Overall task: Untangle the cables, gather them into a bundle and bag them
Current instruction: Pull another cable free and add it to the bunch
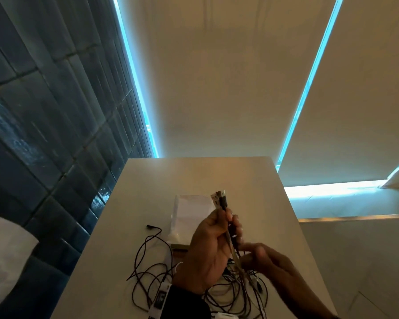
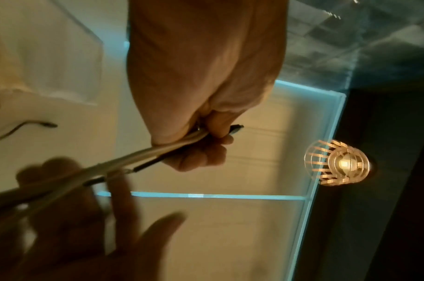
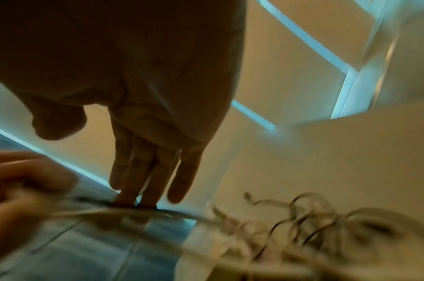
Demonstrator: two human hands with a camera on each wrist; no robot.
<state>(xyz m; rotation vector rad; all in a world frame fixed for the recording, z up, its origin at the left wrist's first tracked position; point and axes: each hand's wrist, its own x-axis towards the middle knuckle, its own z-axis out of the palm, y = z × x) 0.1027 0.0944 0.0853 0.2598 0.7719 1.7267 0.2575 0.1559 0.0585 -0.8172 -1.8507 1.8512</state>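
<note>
A: Where are the cables (image 1: 194,284)?
B: Tangled at near table (image 1: 148,180) edge; plug ends clenched in your left hand (image 1: 207,252).
A: Right hand (image 1: 266,261)?
B: Fingers straight, touching strands. Light, floppy, snag-prone: take hold near the plugs.

No legible text, apparently.

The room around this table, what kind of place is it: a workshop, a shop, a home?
Probably a bedroom or hotel room, not a workshop. A small pale table stands by drawn roller blinds and a dark tiled wall; a caged pendant lamp glows, and something white, perhaps bedding, shows at the left.
</note>
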